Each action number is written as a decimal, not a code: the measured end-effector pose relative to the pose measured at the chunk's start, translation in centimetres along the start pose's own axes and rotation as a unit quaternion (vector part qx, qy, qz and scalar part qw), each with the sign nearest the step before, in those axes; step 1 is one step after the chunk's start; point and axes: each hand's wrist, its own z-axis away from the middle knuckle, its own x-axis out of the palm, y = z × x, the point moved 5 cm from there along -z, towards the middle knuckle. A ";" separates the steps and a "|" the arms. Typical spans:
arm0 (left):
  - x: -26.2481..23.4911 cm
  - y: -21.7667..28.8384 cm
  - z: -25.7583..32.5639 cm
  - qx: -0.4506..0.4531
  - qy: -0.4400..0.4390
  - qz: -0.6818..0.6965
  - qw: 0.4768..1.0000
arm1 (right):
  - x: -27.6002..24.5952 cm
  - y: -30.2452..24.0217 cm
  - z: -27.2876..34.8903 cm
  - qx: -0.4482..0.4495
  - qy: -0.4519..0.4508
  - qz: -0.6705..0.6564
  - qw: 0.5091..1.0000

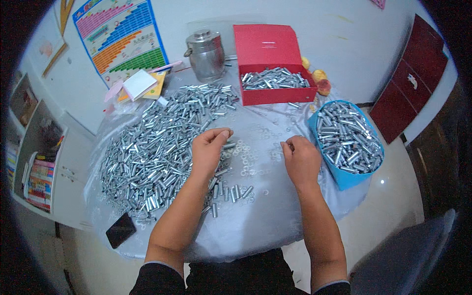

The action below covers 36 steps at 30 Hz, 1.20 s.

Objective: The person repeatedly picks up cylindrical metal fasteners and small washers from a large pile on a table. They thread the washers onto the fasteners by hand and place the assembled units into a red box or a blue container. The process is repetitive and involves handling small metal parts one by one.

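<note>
Over the middle of the table, my left hand (pixel 209 150) is closed in a pinch at the right edge of a large pile of silvery metal tubes (pixel 147 142). Whatever its fingertips hold is too small to make out. My right hand (pixel 301 160) is closed too, thumb against curled fingers, and anything inside it is hidden. Between the hands, small pale translucent rings (pixel 246 157) lie scattered on the tablecloth. To the right of my right hand stands a light-blue bin (pixel 349 181), heaped with similar tubes. A few loose tubes (pixel 236 192) lie nearer to me.
An open red box (pixel 278 97) holding tubes stands at the back, beside a steel canister (pixel 205 55). Papers and a notebook (pixel 140 84) sit at the far left. A black phone (pixel 120 231) lies by the table's near-left edge. Shelves (pixel 44 167) flank the left side.
</note>
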 end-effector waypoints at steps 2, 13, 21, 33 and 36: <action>-2.3 0.2 0.8 0.005 0.035 0.016 0.999 | 1.6 -1.2 -0.1 0.008 -0.027 -0.010 1.000; -8.9 -0.3 3.9 0.025 0.122 -0.039 0.991 | 10.4 -6.6 0.5 0.033 -0.156 -0.063 0.985; -11.4 -1.1 3.7 0.043 0.171 -0.035 0.984 | 12.0 -9.1 0.8 -0.072 -0.193 -0.136 0.969; -12.0 0.3 2.7 0.140 0.086 -0.458 0.874 | 12.2 -10.1 0.9 -0.054 -0.183 -0.147 0.971; -11.2 0.2 2.3 0.126 -0.015 -0.567 0.814 | 12.4 -9.4 1.2 -0.049 -0.170 -0.162 0.971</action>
